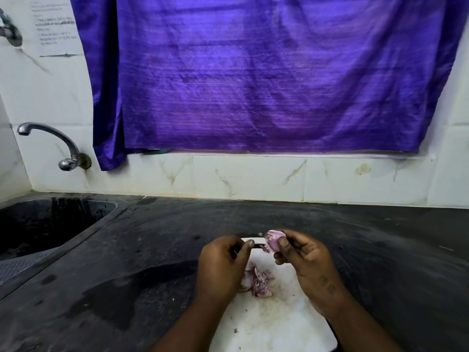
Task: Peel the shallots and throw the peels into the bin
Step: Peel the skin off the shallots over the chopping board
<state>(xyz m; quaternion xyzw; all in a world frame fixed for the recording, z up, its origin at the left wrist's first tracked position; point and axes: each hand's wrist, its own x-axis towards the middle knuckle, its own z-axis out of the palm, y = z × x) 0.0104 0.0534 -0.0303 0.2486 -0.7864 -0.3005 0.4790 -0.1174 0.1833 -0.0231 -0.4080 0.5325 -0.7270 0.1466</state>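
Looking midway: right hand (304, 260) is gripping a part-peeled shallot (272, 240), left hand (222, 262) is pinching a blade (257, 246), peels (256, 280) are lying unbinned at the shallot's 6 o'clock.

Legible text: none. One printed paper sheet (54, 26) is on the white tiled wall (50, 97), just left of the purple curtain (253, 72), near the level of its top edge. Several lines of dark print, one heavier line midway; all too blurred to read, no word or number resolves. Small dark marks on the right hand (302, 255) near the wrist, below the curtain; possibly characters, not legible.
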